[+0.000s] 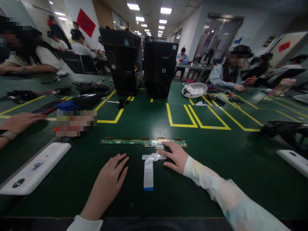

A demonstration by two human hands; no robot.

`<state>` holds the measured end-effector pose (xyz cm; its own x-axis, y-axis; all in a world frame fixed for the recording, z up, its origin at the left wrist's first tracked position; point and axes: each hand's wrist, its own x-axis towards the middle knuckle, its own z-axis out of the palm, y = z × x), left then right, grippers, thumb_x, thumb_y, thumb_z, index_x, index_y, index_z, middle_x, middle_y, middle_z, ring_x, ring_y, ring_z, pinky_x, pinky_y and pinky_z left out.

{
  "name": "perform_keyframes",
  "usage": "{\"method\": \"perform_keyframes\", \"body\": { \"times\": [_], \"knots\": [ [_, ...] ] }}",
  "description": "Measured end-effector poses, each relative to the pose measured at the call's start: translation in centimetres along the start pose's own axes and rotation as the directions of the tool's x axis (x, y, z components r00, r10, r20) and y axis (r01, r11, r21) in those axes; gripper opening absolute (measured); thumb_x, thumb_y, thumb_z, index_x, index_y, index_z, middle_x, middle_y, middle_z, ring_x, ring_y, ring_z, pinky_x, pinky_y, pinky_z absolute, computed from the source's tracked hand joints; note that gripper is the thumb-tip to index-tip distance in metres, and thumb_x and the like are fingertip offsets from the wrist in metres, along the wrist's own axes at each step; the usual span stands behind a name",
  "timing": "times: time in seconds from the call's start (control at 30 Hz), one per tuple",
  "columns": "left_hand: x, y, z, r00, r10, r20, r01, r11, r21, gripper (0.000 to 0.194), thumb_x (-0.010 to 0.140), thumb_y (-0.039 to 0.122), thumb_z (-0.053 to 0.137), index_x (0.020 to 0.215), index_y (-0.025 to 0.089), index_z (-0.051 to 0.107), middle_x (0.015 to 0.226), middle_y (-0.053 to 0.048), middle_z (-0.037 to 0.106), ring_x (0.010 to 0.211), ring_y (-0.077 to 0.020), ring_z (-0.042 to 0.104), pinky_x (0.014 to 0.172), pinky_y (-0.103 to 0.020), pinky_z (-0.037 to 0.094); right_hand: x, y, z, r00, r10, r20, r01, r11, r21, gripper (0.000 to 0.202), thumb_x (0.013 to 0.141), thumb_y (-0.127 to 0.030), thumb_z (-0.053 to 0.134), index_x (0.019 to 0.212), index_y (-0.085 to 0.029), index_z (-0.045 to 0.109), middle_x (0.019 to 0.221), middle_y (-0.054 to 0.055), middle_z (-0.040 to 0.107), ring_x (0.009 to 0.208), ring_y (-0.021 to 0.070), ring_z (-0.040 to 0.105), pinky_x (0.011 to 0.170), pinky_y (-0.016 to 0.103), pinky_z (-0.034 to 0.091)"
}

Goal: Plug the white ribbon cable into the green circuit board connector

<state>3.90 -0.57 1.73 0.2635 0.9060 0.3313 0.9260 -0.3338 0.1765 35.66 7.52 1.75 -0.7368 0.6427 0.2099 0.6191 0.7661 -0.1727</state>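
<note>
A long, narrow green circuit board [130,141] lies crosswise on the green table. Below its right half is a white ribbon cable [148,175] with a blue end, bent near the top where it meets the board's connector. My right hand [176,157] has its fingers spread; the fingertips touch the board's lower edge and the top of the cable. Resting on the table to the left of the cable, my left hand [109,184] holds nothing, its fingers stretched out and apart from the board.
Two black computer towers [160,69] stand ahead. A white basket [194,89] with small parts sits to their right. A white elongated device [36,168] lies at left, near another person's hand [18,123]. Cables and tools are scattered further left; several people sit at tables around.
</note>
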Motion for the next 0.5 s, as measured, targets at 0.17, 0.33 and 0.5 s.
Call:
{"method": "perform_keyframes", "body": {
  "times": [0.17, 0.33, 0.5],
  "knots": [
    [1.9, 3.8, -0.8, 0.979, 0.162, 0.121, -0.154, 0.986, -0.071, 0.042, 0.096, 0.034, 0.041, 0.136, 0.022, 0.049, 0.142, -0.008, 0.052, 0.131, -0.0244, 0.048, 0.106, -0.047, 0.044, -0.1, 0.7, 0.4, 0.999, -0.022, -0.038, 0.022, 1.0, 0.013, 0.053, 0.095, -0.051, 0.042, 0.14, -0.024, 0.049, 0.146, 0.016, 0.038, 0.136, 0.0311, 0.033, 0.11, 0.056, 0.03],
    [4.7, 8.3, -1.3, 0.919, 0.335, 0.209, -0.311, 0.94, -0.14, 0.044, 0.094, 0.031, 0.048, 0.136, 0.019, 0.048, 0.142, -0.009, 0.052, 0.13, -0.024, 0.049, 0.107, -0.044, 0.043, -0.4, 2.5, 1.2, 0.982, 0.038, -0.186, -0.041, 0.999, -0.014, 0.05, 0.099, -0.043, 0.032, 0.139, -0.018, 0.049, 0.143, 0.016, 0.045, 0.133, 0.0275, 0.039, 0.108, 0.052, 0.036],
    [6.0, 10.1, -0.3, 0.918, 0.302, 0.257, -0.283, 0.953, -0.108, 0.045, 0.094, 0.033, 0.048, 0.135, 0.015, 0.049, 0.138, -0.013, 0.056, 0.126, -0.0283, 0.052, 0.104, -0.048, 0.044, -0.7, 3.0, 1.2, 0.983, 0.078, -0.166, -0.084, 0.996, -0.03, 0.048, 0.098, -0.041, 0.034, 0.136, -0.017, 0.052, 0.14, 0.014, 0.049, 0.13, 0.0273, 0.042, 0.106, 0.051, 0.039]
  ]
}}
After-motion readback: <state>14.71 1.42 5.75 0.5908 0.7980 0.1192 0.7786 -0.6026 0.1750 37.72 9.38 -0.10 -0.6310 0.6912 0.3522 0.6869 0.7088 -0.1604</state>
